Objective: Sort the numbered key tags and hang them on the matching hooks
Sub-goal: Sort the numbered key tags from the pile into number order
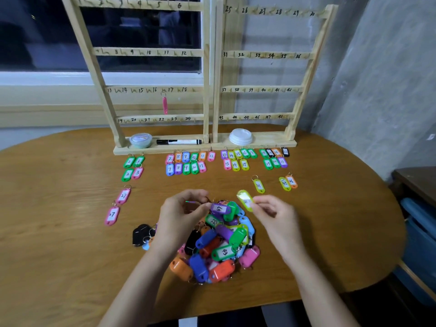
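A heap of coloured key tags (pixel 219 246) lies on the wooden table (pixel 70 244) in front of me. My right hand (pixel 276 218) pinches a yellow-green tag (pixel 245 199) just above the heap's far right side; its number is blurred. My left hand (pixel 181 213) has curled fingers at the ring of a purple tag (pixel 220 208) on top of the heap. Sorted tags lie in rows by number near the rack base (pixel 188 162). Two wooden hook racks, the left one (pixel 151 51) and the right one (pixel 266 55), stand at the back, hooks numbered by hand. One pink tag (pixel 165 105) hangs near hook 17.
A black marker (pixel 179 142), a small round tub (pixel 140 140) and a stack of white lids (pixel 241 136) sit on the rack base. Two pink tags marked 27 (pixel 118 206) lie at left, yellow-green and orange tags (pixel 287 182) at right. The table edge curves off on the right.
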{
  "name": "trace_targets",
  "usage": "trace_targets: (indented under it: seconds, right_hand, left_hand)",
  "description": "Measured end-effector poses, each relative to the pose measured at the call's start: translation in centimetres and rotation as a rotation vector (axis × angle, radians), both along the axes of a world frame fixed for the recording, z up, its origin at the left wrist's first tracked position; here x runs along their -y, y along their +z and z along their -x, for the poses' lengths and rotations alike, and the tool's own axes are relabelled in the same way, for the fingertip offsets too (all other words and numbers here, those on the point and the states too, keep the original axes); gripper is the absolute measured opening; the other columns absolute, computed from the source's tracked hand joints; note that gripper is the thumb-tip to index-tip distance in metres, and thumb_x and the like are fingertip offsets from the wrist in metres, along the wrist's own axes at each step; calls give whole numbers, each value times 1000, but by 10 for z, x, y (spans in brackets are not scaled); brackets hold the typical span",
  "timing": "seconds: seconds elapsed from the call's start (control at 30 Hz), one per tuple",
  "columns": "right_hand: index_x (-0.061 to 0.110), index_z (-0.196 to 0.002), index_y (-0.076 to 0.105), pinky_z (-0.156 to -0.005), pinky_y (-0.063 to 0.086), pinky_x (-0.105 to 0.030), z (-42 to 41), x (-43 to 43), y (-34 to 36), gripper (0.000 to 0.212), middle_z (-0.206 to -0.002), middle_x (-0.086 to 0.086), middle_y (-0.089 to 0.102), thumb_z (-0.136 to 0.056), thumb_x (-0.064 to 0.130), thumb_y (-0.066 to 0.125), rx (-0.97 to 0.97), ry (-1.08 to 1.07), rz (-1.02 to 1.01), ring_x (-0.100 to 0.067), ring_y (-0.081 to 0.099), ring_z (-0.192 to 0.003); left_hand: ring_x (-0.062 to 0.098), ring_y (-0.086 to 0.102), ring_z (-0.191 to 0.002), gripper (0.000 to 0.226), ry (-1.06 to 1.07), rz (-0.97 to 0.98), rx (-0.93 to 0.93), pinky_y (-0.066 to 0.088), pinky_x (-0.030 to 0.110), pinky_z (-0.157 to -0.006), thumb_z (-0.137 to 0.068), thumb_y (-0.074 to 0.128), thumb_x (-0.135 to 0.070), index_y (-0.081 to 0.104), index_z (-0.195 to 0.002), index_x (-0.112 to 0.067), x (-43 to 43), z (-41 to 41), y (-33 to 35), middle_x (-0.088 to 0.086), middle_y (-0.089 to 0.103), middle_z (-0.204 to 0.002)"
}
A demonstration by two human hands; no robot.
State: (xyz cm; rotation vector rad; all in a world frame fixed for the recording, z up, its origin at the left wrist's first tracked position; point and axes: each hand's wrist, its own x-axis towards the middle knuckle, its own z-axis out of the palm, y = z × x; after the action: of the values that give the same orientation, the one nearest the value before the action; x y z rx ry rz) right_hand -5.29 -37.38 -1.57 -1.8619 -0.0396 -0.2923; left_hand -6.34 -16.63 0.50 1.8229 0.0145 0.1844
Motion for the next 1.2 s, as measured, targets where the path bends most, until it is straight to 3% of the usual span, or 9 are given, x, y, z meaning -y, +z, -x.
trace_targets:
  seconds: [0.2, 0.27, 0.37, 0.43, 0.67, 0.73, 0.83, 1.03, 1.2]
  right_hand:
    - [17, -89, 70, -72, 49, -13, -3, 22, -29, 9, -84, 5, 74, -84, 10, 71, -43, -128, -14, -2, 69, -81]
    - [21, -89, 70, -73, 49, -13, -3, 23, -30, 12, -85, 8, 74, -84, 9, 71, -37, -124, -40, -1, 69, -82]
    - [25, -87, 69, -72, 48, -11, -4, 23, -31, 17, -85, 8, 73, -85, 8, 70, -20, -138, -77, 0, 68, -82]
    - [25, -87, 69, -72, 48, -11, -5, 23, -32, 17, -85, 8, 73, -85, 8, 70, -23, -134, -77, 0, 68, -82]
    - [20, -88, 69, -72, 48, -10, -5, 25, -32, 13, -85, 7, 73, -85, 8, 70, -5, -130, -80, 1, 67, -82]
    - [17, -87, 69, -71, 48, -10, -5, 25, -32, 11, -83, 7, 72, -85, 7, 69, 10, -135, -88, 1, 66, -80]
    - [14, -88, 70, -72, 47, -11, -5, 26, -32, 9, -81, 6, 70, -86, 6, 68, 46, -159, -100, 2, 63, -78]
    - [21, -84, 69, -69, 46, -14, -16, 51, -28, 14, -76, 9, 68, -86, 7, 68, 54, -252, -93, 4, 58, -69]
    - [20, -91, 72, -72, 51, -35, -49, 114, -29, 7, -87, 1, 72, -86, 17, 69, -17, -490, 209, -17, 65, -80]
  left_hand:
    - [6, 59, -69, 15, -48, -427, 144, 40, 5, -64, -79, 74, -4, 74, -88, -17, 9, -17, -12, -13, 67, -82]
    - [12, 56, -81, 22, -136, -590, 209, 36, 10, -71, -78, 73, -2, 74, -95, -16, 13, -26, -19, -7, 66, -91]
    - [24, 53, -95, 29, -217, -721, 224, 41, 32, -85, -79, 72, -5, 72, -104, -21, 18, -37, -29, -2, 66, -106]
    - [26, 50, -97, 31, -222, -751, 212, 41, 33, -86, -81, 71, -7, 71, -109, -22, 20, -39, -31, -2, 65, -109]
    - [22, 53, -86, 31, -162, -676, 259, 39, 30, -75, -69, 79, -3, 72, -93, -21, 20, -44, -35, -10, 58, -88]
    - [12, 55, -74, 26, -145, -592, 266, 39, 19, -71, -69, 79, 2, 72, -83, -18, 21, -45, -33, -15, 55, -79]
    - [2, 57, -66, 23, -126, -497, 266, 37, 3, -66, -71, 77, 5, 71, -76, -17, 22, -43, -25, -7, 60, -78]
    - [12, 55, -71, 37, -74, -345, 248, 38, 10, -60, -80, 73, -1, 63, -77, -36, 28, -35, -9, -3, 59, -78]
    - [14, 56, -67, 33, -63, -27, 73, 45, 20, -61, -82, 69, 5, 67, -91, -28, 36, -27, -9, -4, 67, -75]
